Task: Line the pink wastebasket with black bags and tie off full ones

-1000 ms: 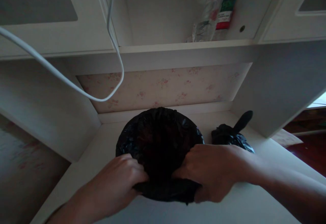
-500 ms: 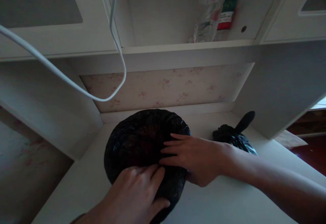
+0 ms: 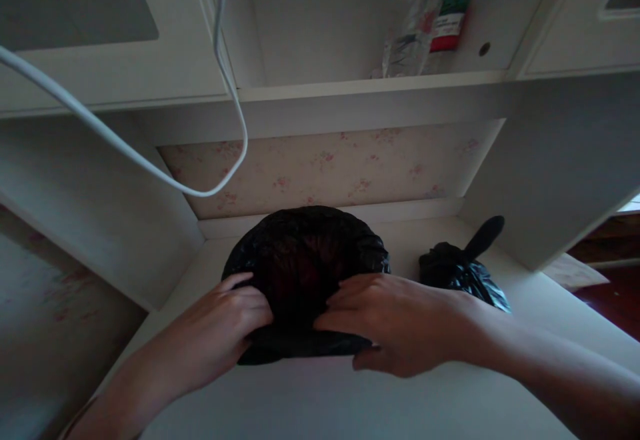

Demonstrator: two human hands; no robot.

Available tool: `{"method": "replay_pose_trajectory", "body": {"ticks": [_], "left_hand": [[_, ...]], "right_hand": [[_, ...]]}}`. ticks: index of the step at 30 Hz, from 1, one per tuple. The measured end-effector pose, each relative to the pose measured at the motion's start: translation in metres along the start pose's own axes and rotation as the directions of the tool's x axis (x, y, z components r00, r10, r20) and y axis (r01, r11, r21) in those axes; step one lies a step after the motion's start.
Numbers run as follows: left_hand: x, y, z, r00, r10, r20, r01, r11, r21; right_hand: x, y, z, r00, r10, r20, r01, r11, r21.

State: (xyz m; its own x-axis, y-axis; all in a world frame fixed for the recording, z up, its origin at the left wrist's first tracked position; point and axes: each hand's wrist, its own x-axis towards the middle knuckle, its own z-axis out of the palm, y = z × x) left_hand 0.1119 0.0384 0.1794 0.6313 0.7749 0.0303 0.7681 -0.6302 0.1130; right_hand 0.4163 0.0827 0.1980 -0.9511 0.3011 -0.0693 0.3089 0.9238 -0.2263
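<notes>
wall: pale floral wallpaper (image 3: 325, 167) at 12 o'clock, behind the counter
counter: white counter (image 3: 350, 400), kinda dim
shelf: white shelf (image 3: 370, 83) up top, cabinet doors (image 3: 75, 27) at 10 and 2 o'clock
cable: white cable (image 3: 150, 167) drooping at 10 o'clock
floor: dark reddish floor (image 3: 617, 293) at 3 o'clock, some daylight there

The near rim of the black bag-lined bin (image 3: 305, 273), at the frame's centre, is hidden under the left hand (image 3: 227, 323) and right hand (image 3: 395, 323), and its dark inside cannot be made out. Both forearms are cut off by the lower edge, and the white cable (image 3: 150, 167) runs out at the left and top edges. At the top edge the bottles (image 3: 425, 20) on the shelf are cropped, their labels too blurred to read.
</notes>
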Motion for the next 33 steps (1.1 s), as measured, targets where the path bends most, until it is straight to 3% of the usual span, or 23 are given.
{"method": "replay_pose_trajectory", "body": {"ticks": [3,5,9,11,13,17,23,28,31,33], "left_hand": [[-0.018,-0.02,-0.003,0.994,-0.09,-0.057,0.096,0.99,0.1],[-0.024,-0.012,-0.004,0.99,-0.095,-0.108,0.111,0.983,0.149],[-0.004,0.046,0.004,0.991,-0.005,-0.132,0.014,0.998,0.069],[0.014,0.072,0.016,0.991,-0.039,-0.13,0.041,0.999,0.015],[0.027,0.083,0.029,0.987,-0.071,-0.145,0.077,0.996,0.036],[0.03,0.064,0.043,0.989,-0.011,-0.15,0.027,0.994,0.104],[0.018,0.028,0.025,0.989,0.091,-0.114,-0.091,0.996,0.003],[0.002,-0.008,0.013,0.997,0.037,-0.071,-0.041,0.998,-0.048],[-0.016,-0.025,0.018,0.987,-0.027,-0.161,0.042,0.995,0.089],[-0.025,-0.021,0.022,0.969,-0.054,-0.243,0.106,0.973,0.206]], "right_hand": [[-0.005,0.011,-0.004,0.993,-0.037,-0.113,0.036,0.999,-0.009],[-0.004,0.019,-0.002,0.991,-0.053,-0.125,0.05,0.998,-0.026],[0.005,0.028,0.006,0.999,-0.013,-0.041,0.008,0.995,-0.1],[0.01,0.028,0.011,0.998,0.07,0.0,-0.069,0.983,-0.172],[0.013,0.028,0.017,0.993,0.116,0.008,-0.111,0.968,-0.225],[0.011,0.024,0.026,0.996,0.085,-0.033,-0.091,0.961,-0.259],[0.005,0.004,0.025,0.994,0.053,-0.097,-0.071,0.98,-0.187],[-0.004,0.013,0.014,0.981,-0.033,-0.192,0.013,0.994,-0.106],[-0.006,0.028,0.012,0.98,0.038,-0.197,-0.062,0.991,-0.118],[-0.003,0.033,0.015,0.985,0.083,-0.151,-0.108,0.981,-0.163]]}}
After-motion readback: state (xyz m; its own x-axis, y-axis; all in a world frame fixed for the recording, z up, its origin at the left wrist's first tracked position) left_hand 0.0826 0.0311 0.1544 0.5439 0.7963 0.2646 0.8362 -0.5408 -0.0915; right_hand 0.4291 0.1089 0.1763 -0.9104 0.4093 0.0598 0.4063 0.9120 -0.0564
